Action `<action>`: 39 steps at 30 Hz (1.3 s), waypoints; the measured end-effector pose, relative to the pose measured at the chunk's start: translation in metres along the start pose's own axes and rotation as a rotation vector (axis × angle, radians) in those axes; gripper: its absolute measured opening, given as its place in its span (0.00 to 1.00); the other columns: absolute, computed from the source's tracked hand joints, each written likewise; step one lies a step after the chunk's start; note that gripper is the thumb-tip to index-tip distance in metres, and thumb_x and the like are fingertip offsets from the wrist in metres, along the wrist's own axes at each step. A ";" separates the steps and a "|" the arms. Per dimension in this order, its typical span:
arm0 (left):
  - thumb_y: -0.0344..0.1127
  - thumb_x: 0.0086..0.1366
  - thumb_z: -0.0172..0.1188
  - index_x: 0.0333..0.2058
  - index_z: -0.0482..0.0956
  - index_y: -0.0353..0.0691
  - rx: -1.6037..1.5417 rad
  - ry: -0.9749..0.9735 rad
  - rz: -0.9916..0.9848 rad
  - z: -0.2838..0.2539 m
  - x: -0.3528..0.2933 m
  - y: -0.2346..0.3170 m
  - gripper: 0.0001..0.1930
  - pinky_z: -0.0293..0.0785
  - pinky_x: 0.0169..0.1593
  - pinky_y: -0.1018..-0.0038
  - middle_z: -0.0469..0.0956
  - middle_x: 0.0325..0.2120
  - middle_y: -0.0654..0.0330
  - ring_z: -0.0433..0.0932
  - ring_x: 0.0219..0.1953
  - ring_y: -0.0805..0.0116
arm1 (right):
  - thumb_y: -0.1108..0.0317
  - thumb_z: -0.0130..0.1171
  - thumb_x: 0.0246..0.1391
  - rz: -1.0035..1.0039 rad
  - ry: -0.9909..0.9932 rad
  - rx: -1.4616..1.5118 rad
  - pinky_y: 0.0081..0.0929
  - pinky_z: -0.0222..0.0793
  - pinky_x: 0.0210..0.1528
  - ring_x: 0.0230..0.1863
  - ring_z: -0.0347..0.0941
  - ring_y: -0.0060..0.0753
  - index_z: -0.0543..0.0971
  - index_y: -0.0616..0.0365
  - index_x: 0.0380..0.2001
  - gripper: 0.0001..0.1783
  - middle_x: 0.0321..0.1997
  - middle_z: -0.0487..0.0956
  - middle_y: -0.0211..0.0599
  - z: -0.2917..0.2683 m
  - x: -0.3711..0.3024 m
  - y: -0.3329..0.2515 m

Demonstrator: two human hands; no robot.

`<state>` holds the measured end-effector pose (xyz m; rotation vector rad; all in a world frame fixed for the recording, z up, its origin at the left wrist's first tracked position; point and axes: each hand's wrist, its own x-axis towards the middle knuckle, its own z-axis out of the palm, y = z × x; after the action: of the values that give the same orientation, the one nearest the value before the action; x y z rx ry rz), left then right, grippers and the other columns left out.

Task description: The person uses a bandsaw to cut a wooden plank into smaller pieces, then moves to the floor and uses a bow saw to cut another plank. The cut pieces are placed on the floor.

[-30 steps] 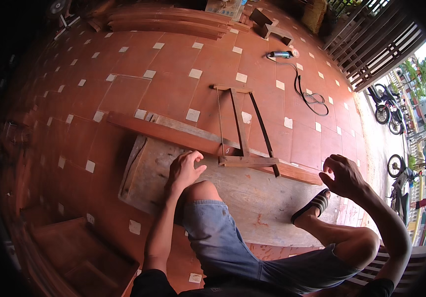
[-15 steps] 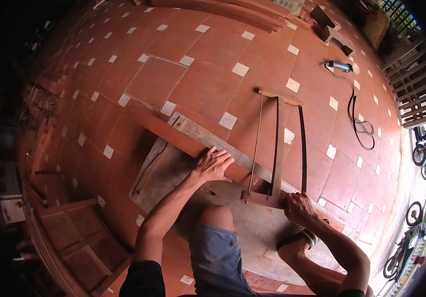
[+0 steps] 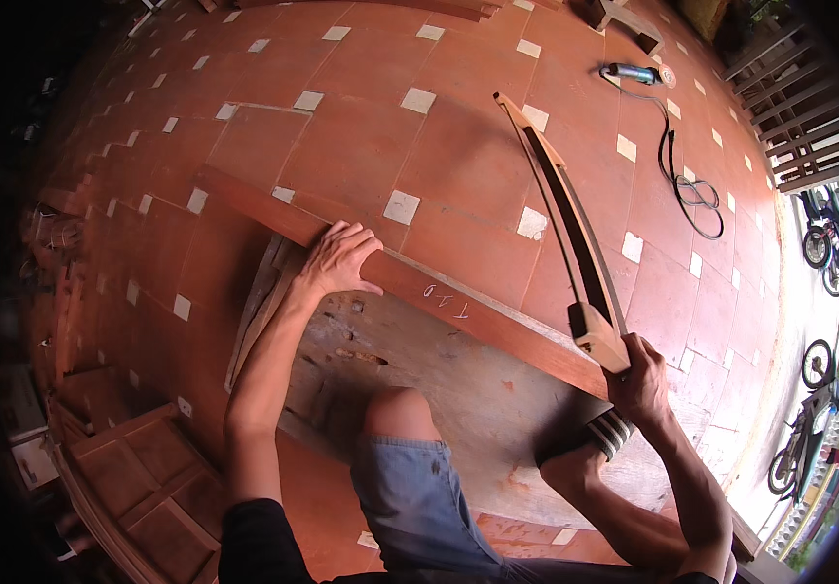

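The right hand [image 3: 645, 375] is clamped on the frame saw [image 3: 575, 243] handle, and the left hand [image 3: 341, 258] presses flat, fingers spread, on the reddish plank [image 3: 458, 311] lying across the low bench [image 3: 439, 389]. Keeping the blade square seems wise.
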<state>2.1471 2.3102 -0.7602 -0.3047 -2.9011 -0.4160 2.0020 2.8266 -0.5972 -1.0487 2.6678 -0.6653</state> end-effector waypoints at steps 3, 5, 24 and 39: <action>0.64 0.39 0.84 0.50 0.80 0.43 0.020 -0.136 -0.095 -0.003 -0.004 0.006 0.44 0.69 0.66 0.57 0.80 0.47 0.61 0.77 0.55 0.58 | 0.64 0.73 0.58 0.413 0.216 0.078 0.45 0.74 0.32 0.24 0.78 0.52 0.78 0.63 0.29 0.16 0.23 0.79 0.49 0.005 -0.009 0.008; 0.64 0.40 0.84 0.60 0.77 0.42 0.068 -0.067 -0.102 -0.005 -0.004 0.025 0.51 0.60 0.74 0.54 0.77 0.57 0.59 0.73 0.64 0.57 | 0.55 0.75 0.61 0.542 0.369 0.187 0.37 0.67 0.27 0.20 0.67 0.24 0.75 0.61 0.19 0.27 0.15 0.72 0.33 0.004 -0.008 0.014; 0.53 0.45 0.86 0.63 0.79 0.54 -0.081 -0.042 -0.225 0.007 -0.010 0.070 0.45 0.42 0.81 0.36 0.75 0.65 0.64 0.67 0.73 0.57 | 0.64 0.64 0.72 0.468 0.426 1.333 0.39 0.77 0.45 0.32 0.79 0.36 0.73 0.57 0.30 0.16 0.27 0.77 0.38 0.078 -0.094 -0.102; 0.56 0.43 0.85 0.55 0.82 0.65 -0.040 0.085 -0.212 0.031 -0.012 0.065 0.37 0.41 0.81 0.43 0.76 0.50 0.72 0.72 0.63 0.65 | 0.70 0.65 0.70 0.464 0.228 1.615 0.38 0.77 0.45 0.35 0.79 0.35 0.69 0.59 0.32 0.15 0.29 0.81 0.44 0.124 -0.117 -0.160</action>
<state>2.1687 2.3786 -0.7752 0.0157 -2.8534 -0.5068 2.2243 2.7610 -0.6272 0.1182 1.3956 -2.1745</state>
